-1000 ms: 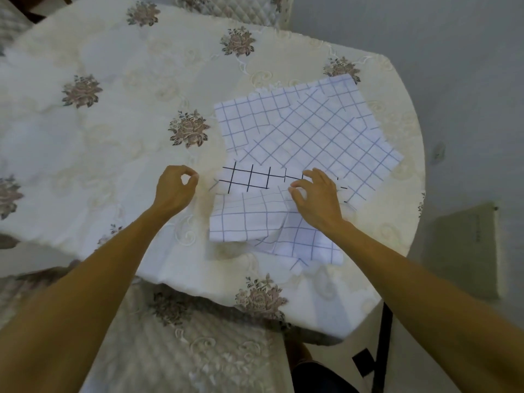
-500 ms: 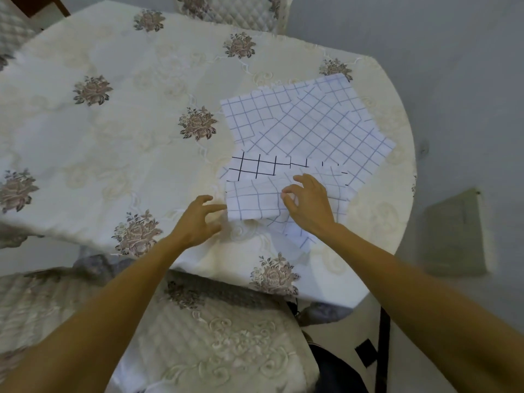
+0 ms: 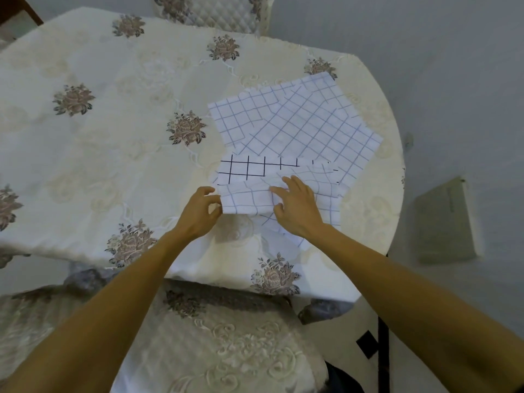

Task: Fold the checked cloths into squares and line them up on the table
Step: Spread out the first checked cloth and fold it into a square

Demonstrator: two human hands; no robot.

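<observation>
Over at the right end of the table (image 3: 85, 177), by its rounded edge, you had all the checked cloths bunched together. The top was covered with a cream tablecloth (image 3: 136, 80) printed with brown roses. A chair with an embroidered cream cover (image 3: 226, 344) sat tucked in right below you, and a quilted chair back (image 3: 215, 12) showed at the far side. Off to the right was plain grey floor (image 3: 453, 80) with a flat grey pad (image 3: 445, 222) lying on it. It had a faint mark, way too blurry to read.

Two blue-checked cloths (image 3: 300, 123) lay spread and overlapping, farthest from you. A black-checked cloth (image 3: 243, 170) peeked out just in front of them. The folded blue-checked cloth (image 3: 246, 199) lay nearest you, overlapping that one. Your left hand (image 3: 198, 214) pinched its left edge between thumb and fingertips. Your right hand (image 3: 297, 211) lay on top of it, fingers loosely bent and pressing down.
</observation>
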